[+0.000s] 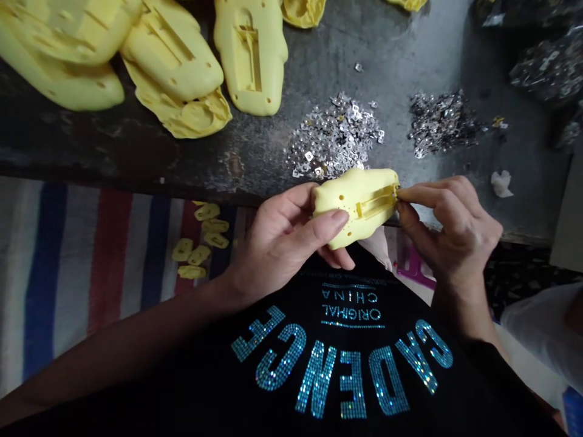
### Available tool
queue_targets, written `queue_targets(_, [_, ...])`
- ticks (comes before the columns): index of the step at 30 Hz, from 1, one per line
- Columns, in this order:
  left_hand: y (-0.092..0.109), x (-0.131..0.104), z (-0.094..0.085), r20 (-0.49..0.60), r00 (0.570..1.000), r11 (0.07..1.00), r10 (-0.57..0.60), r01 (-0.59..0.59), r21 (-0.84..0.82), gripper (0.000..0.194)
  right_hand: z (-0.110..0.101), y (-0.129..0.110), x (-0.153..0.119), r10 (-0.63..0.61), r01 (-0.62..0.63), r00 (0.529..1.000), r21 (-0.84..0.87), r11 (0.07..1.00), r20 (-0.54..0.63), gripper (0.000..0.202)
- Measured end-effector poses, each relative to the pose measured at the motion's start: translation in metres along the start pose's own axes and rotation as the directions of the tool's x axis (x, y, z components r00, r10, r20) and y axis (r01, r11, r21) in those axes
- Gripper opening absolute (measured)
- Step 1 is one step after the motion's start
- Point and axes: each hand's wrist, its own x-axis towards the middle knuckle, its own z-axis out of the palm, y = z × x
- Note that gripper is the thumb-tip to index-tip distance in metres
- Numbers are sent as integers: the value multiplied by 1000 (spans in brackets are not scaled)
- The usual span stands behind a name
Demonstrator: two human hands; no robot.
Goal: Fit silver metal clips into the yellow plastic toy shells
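My left hand [291,233] grips a yellow plastic shell [359,206] by its left end, the thumb lying on top and fingers beneath. The shell has a long slot and small holes, and is held over the table's front edge. At the slot's right end, my right hand [449,218] pinches with thumb and forefinger; a tiny metal bit shows there, partly hidden by the fingertips. Just behind the shell lies a heap of small silvery metal pieces [339,136].
Several larger yellow shells [250,54] lie at the back left of the dark table [182,164]. A second metal heap [444,121], a white scrap [501,183] and plastic bags [549,70] are at right. Small yellow parts [198,255] rest on striped cloth below left.
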Motion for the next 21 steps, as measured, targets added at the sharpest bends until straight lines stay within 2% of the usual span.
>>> queue_targets(4, [2, 1, 3, -40, 999, 1000, -21, 21, -7, 23, -1, -4, -3, 37, -37, 999, 7, 999, 15, 38])
queue_targets(8, [1, 2, 4, -48, 998, 998, -31, 29, -48, 24, 2, -4, -8, 30, -29, 994, 10, 1000, -102, 40])
queue_targets(14, [-1, 1, 4, -31, 999, 994, -25, 21, -107, 16, 5, -7, -14, 46, -46, 996, -9, 999, -73, 49])
queue_targets(19, [-3, -1, 3, -34, 999, 995, -13, 10, -102, 15, 5, -11, -14, 63, -63, 993, 9, 998, -95, 46])
queue_targets(21, [-3, -2, 2, -24, 1000, 996, -7, 5, -85, 16, 5, -8, -14, 120, -113, 986, 61, 992, -115, 41])
